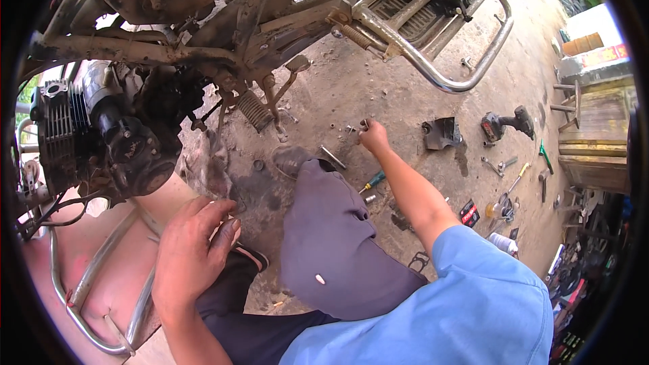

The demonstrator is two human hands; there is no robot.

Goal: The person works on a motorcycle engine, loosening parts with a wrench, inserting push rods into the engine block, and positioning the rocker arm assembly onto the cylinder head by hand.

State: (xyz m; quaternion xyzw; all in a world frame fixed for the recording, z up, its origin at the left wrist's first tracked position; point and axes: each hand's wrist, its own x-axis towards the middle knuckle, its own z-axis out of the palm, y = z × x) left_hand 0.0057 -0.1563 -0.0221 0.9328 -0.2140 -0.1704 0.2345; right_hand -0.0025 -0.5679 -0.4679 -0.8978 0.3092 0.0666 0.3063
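Note:
My left hand [193, 250] is raised beside the motorcycle engine [67, 122], its fingers loosely bent and the thumb apart from them; nothing shows between them. Down at the ground, my right hand [373, 136] has its fingertips closed around something small that I cannot make out. Small metal hardware [350, 129] lies just left of those fingers. Nearer to me on the ground are a metal rod [332, 157] and a screwdriver [373, 181] with a green-blue handle. Above stretches the bare, dirty motorcycle frame [203, 57], with a coil spring [254, 112] hanging below it.
A chrome rack [487, 61] juts out at the upper right. On the dirt floor to the right lie a black cover [442, 134], a cordless power tool [507, 125], a hammer [544, 186] and several hand tools. A wooden cabinet [598, 125] stands at the far right. A rag [203, 169] lies by the engine.

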